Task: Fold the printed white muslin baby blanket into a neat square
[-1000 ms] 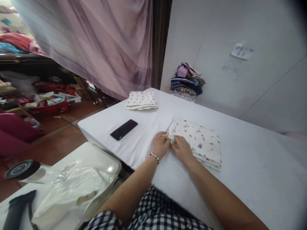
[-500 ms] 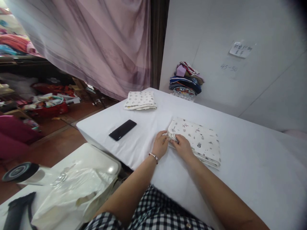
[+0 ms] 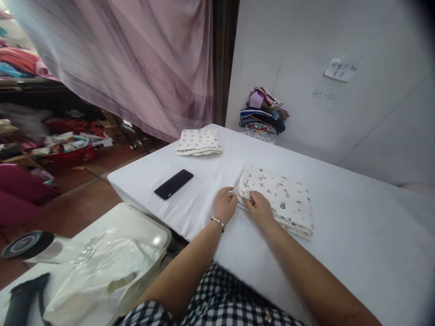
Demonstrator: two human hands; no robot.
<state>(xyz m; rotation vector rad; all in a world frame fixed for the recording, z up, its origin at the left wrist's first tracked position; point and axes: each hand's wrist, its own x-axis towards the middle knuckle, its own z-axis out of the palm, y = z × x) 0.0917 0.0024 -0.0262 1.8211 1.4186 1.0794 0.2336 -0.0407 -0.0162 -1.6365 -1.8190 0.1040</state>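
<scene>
A folded white cloth (image 3: 288, 192) with small grey and brown prints lies on the white-covered table in front of me, its layers showing along the near edge. My right hand (image 3: 261, 210) pinches the cloth at its near left corner, thumb and fingers closed on the edge. Just left of that corner is my left hand (image 3: 224, 204), a bracelet on its wrist. Its fingers are bent and slightly apart, with no cloth visible between them. Farther back lies a second folded white cloth (image 3: 199, 141) with grey spots.
A black phone (image 3: 174, 184) rests on the table (image 3: 360, 235), left of my hands. Stacked clothes (image 3: 263, 115) stand by the wall. At lower left, a plastic bag (image 3: 105, 276) lies on a white surface beside a dark-lidded container (image 3: 27, 244). A pink curtain (image 3: 163, 63) hangs behind.
My left fingers have come off the cloth's corner and moved slightly left. The bunched corner under my hands now looks flatter. My right hand stays on the edge.
</scene>
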